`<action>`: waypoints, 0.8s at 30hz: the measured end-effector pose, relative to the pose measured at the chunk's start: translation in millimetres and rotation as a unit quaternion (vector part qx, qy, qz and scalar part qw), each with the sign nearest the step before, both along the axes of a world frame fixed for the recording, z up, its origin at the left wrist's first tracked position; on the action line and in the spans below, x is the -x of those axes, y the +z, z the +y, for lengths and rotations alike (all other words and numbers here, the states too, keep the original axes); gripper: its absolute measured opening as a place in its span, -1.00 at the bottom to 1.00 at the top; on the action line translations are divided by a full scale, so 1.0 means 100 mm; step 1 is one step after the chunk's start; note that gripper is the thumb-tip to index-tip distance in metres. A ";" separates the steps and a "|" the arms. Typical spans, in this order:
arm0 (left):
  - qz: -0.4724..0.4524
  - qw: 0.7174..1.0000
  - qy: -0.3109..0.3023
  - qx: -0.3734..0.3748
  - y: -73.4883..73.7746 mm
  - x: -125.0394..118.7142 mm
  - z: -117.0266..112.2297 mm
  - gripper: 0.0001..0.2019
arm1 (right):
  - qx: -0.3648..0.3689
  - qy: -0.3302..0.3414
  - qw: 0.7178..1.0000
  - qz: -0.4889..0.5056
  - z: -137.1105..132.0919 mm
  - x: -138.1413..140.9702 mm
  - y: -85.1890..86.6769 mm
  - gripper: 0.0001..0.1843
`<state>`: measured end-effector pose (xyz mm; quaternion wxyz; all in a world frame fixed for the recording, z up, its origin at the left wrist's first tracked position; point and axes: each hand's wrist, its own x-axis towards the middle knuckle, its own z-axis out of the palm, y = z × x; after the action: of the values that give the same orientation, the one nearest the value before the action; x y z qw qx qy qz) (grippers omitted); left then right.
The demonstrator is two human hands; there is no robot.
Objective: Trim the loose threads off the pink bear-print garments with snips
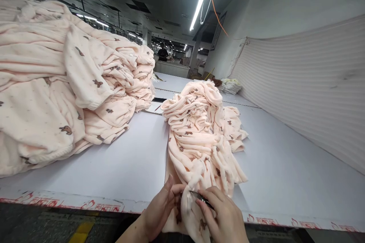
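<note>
In front of me at the table's edge hangs the near end of a pale pink plush garment (189, 212) with brown animal prints. My left hand (159, 209) is at its left side, thumb raised, fingers curled in against the cloth and partly hidden by it. Gripped in my right hand (224, 212) is a small pair of thread snips (202, 199), dark with a metal blade. Their tip points left and touches or nearly touches the fabric. Beyond my hands, a bunched heap of the same pink garments (194, 136) runs away from me over the table.
A tall pile of pink garments (42, 64) covers the left of the white table (128, 159). Farther back lie a stack of pale cloths (230, 85) and a flat board (154, 107). A striped sheet (308, 83) hangs along the right wall. A person (162, 53) is in the distance.
</note>
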<state>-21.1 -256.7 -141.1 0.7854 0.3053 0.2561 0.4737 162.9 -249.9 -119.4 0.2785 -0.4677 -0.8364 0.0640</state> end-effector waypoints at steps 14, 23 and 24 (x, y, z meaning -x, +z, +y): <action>0.017 0.991 -0.130 0.032 -0.04 -0.01 0.72 -0.14 | 0.072 -0.012 0.996 -0.057 -0.26 0.31 -0.69 -0.53; 0.216 0.972 0.086 0.033 -0.33 0.42 0.19 -0.67 | 0.222 0.011 0.944 0.243 0.21 0.22 -0.50 -0.78; 0.231 0.969 0.080 0.032 -0.41 0.34 0.10 -0.68 | 0.249 0.003 0.930 0.269 0.23 0.21 -0.44 -0.75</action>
<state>-54.8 -246.9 -181.9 0.6740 0.3595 0.4692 0.4431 141.8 -226.4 -163.9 0.3678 -0.4844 -0.6887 0.3946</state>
